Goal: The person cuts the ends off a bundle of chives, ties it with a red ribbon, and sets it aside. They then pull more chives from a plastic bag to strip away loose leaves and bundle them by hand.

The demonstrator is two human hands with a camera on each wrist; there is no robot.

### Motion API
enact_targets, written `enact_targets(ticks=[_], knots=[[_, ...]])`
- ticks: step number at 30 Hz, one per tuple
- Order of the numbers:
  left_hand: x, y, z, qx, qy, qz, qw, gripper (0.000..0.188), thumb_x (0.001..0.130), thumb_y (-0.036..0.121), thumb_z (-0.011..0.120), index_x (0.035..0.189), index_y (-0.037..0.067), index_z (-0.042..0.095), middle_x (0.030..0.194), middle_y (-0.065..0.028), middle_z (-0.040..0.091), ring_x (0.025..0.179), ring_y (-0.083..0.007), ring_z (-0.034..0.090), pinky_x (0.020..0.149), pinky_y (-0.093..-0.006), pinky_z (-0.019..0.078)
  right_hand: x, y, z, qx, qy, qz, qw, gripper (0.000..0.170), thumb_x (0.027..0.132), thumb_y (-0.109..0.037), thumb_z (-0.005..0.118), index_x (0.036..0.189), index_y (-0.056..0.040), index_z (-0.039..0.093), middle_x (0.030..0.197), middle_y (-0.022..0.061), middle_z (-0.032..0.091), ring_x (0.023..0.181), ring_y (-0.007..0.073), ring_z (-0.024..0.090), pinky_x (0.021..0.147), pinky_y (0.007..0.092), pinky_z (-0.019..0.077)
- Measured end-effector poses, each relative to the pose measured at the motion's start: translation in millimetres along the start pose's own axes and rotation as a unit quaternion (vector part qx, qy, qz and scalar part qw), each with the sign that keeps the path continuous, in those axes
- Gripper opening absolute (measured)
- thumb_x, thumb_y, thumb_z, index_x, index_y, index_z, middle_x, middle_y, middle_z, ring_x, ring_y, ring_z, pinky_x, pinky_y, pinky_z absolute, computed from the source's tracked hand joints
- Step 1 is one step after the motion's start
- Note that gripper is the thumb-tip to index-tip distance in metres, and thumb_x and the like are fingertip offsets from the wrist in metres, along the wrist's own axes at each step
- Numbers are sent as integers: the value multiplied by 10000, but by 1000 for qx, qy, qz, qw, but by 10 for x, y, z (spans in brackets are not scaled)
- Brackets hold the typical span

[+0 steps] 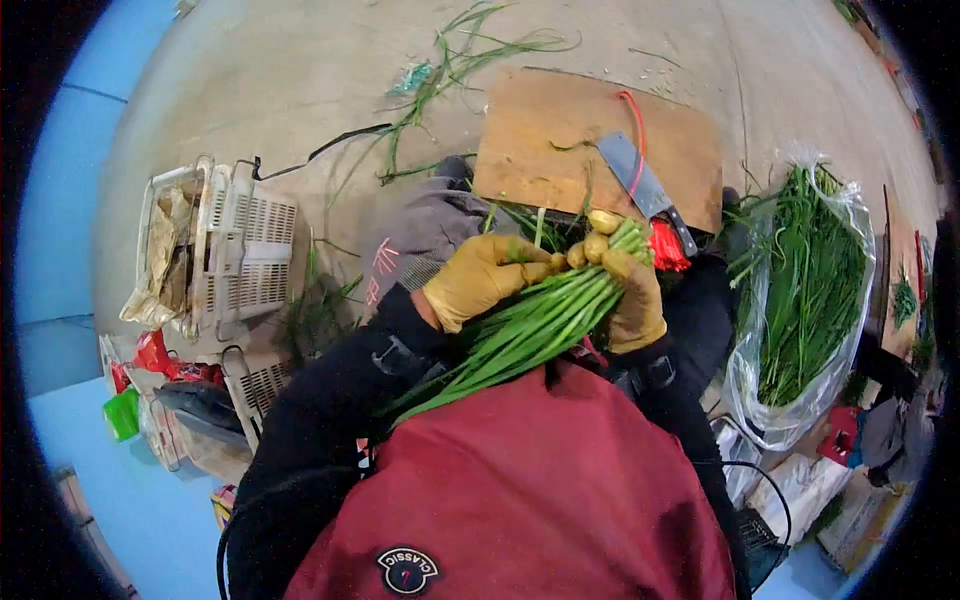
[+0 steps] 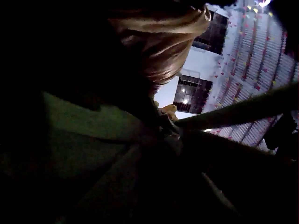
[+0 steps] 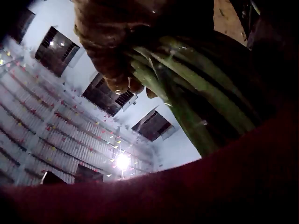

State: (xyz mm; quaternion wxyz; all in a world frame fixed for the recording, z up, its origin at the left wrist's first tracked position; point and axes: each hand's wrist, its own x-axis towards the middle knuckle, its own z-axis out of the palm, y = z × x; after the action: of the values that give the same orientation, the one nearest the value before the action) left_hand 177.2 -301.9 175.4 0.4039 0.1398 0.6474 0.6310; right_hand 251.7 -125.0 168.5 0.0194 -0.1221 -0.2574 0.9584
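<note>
Both hands wear yellow gloves. My right hand [image 1: 634,300] grips a bunch of garlic chives [image 1: 545,325] near its pale, even stalk ends, its fingers wrapped over the front. The long green leaves trail down to the left across the red apron [image 1: 520,480]. My left hand [image 1: 475,280] is at the bunch's left side, thumb and curled fingers pinching at stalks beside the right fingertips. Flat leaves [image 3: 201,88] run out of the right glove in the right wrist view. The left wrist view is mostly dark, with leaves [image 2: 88,121] close to the camera.
Beyond the hands lies a brown board [image 1: 555,130] with a cleaver [image 1: 640,175] and a red strip [image 1: 637,130]. Red bands [image 1: 668,247] hang by the cleaver handle. A plastic bag of chives [image 1: 810,290] is at right, a white crate [image 1: 250,245] at left. Loose leaves [image 1: 425,100] litter the floor.
</note>
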Motion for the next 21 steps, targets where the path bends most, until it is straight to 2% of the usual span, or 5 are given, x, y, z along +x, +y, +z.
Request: enact_targets(ticks=[4,8,14,19,21], knots=[[10,111,-72,15,9,62,998,202,856,26,568,1027,-13,667,918,-63,674,865,-122,603,801,-264,474,-39,-58,108,14,-51,-39,998,491,721,-155,649,1167,13,532,853,93,611,813,272,609,832,447,496],[71,310,-480,-142,94,131,977,262,900,185,519,946,-32,659,866,-62,658,794,-159,603,745,-274,474,-105,-197,264,-3,-90,-83,992,473,732,-163,650,1178,-42,545,825,58,584,787,236,590,821,429,494],[-276,1283,-1561,-55,369,355,857,256,915,81,472,1125,-24,575,915,-109,666,687,-132,591,659,-233,476,-50,-236,148,-25,-65,-69,995,494,747,-182,650,1192,-20,509,834,61,561,783,223,580,780,408,505],[-424,1740,-761,242,166,279,914,446,832,-4,486,1276,3,441,934,-109,655,715,-115,593,589,-217,464,9,-245,234,-49,-24,-21,998,533,749,-173,662,1225,-11,483,903,82,595,813,228,602,753,369,510],[-253,1268,-424,120,41,203,971,409,830,-73,484,1228,23,482,905,-105,653,738,-119,610,606,-235,489,2,-218,289,-35,-29,-23,999,527,764,-147,656,1237,2,478,927,95,618,831,214,610,762,347,510]])
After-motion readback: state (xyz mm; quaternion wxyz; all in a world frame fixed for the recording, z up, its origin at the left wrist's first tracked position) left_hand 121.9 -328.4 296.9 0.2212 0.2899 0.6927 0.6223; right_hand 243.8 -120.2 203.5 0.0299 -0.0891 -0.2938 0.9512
